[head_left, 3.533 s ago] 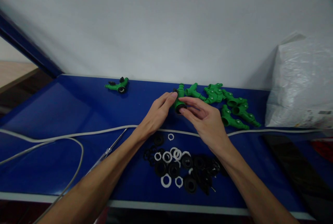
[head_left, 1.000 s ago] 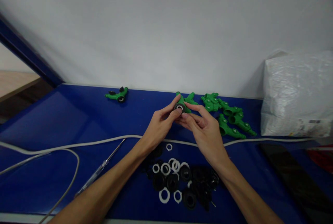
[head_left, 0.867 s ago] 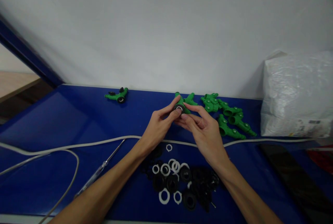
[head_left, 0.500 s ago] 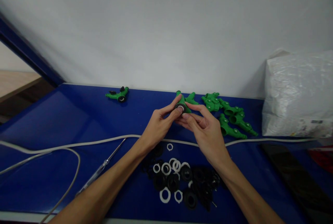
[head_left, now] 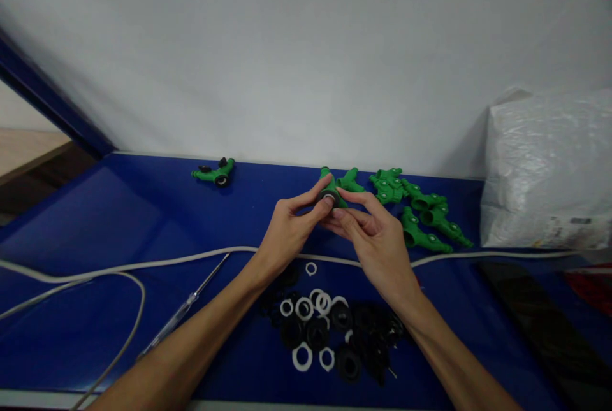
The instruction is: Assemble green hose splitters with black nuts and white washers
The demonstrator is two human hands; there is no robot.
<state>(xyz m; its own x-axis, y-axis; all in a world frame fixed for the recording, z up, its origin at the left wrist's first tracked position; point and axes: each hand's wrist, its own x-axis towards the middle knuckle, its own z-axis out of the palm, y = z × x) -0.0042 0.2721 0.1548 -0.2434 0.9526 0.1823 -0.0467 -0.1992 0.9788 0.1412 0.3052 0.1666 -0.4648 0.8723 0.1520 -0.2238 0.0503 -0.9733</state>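
Both my hands meet over the blue table, closed round one green plastic hose splitter (head_left: pixel 326 173). A black ring (head_left: pixel 321 196) with a white ring inside sits on its round opening, facing me. My left hand (head_left: pixel 296 223) grips the splitter from the left, its thumb pressed on the rings. From the right, my right hand (head_left: pixel 373 232) pinches the splitter with thumb and forefinger near the ring's edge; the other fingers curl underneath. Part of the splitter is hidden by my fingers. Just behind it lies another green splitter (head_left: pixel 351 180).
Several green splitters (head_left: pixel 425 239) lie at the right, beside a plastic-wrapped package (head_left: pixel 545 169). A splitter with black valves (head_left: pixel 210 174) sits far left. White rings (head_left: pixel 302 357) and black rings (head_left: pixel 349 365) lie below my hands. A white cable (head_left: pixel 176 262) crosses near a screwdriver (head_left: pixel 174 320).
The held splitter has shifted and turned slightly, so more of the splitter behind shows. My hands keep almost the same grip. The whole view has moved a little.
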